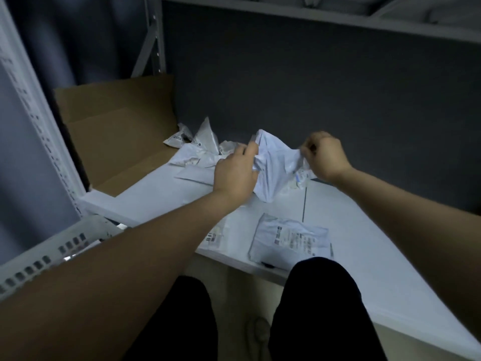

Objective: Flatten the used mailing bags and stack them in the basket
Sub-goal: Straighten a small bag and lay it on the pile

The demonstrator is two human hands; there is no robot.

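Gripping one crumpled white plastic mailing bag with left hand and right hand; messy bag heap behind it, two flattened labelled bags in front.

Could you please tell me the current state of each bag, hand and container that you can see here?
Crumpled bag: unflattened, held at both ends.
Left hand: fingers curled round its left side.
Right hand: pinching its right edge.
Labelled bag: lying flat at the near edge of the table.
Bag pile: crumpled, at the back.
Basket: lower left, contents not clear.
Cardboard box: flaps open.
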